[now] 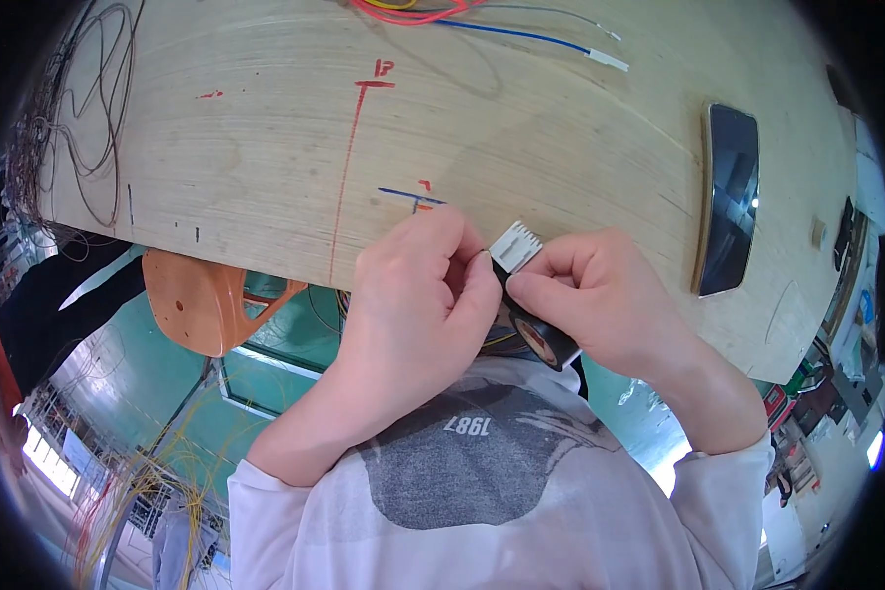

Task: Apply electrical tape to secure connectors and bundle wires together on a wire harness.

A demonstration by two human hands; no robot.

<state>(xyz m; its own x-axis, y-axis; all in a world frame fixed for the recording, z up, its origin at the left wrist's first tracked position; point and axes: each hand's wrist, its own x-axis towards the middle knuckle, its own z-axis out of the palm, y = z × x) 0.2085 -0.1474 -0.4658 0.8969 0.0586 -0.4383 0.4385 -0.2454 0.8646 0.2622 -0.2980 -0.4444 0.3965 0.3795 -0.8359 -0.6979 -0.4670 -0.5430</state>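
Note:
My left hand [418, 285] is closed in a pinch, its thumb and forefinger at the upper end of a strip of black tape. A small yellowish bit shows at those fingertips, too small to name. My right hand [605, 300] pinches a white multi-slot connector [516, 247] by its lower right side, thumb toward me. From the strip beside the connector, a roll of black tape [543, 342] hangs just beneath my right fingers, near the table's front edge. Its brown core faces me. Both hands nearly touch at the connector.
A phone [731, 200] lies on the wooden table [236, 147] at the right. Red and blue wires [521, 32], one ending in a white connector, lie at the far edge. Thin brown wires [93, 118] spread at the left. An orange stool [189, 300] stands below the front edge.

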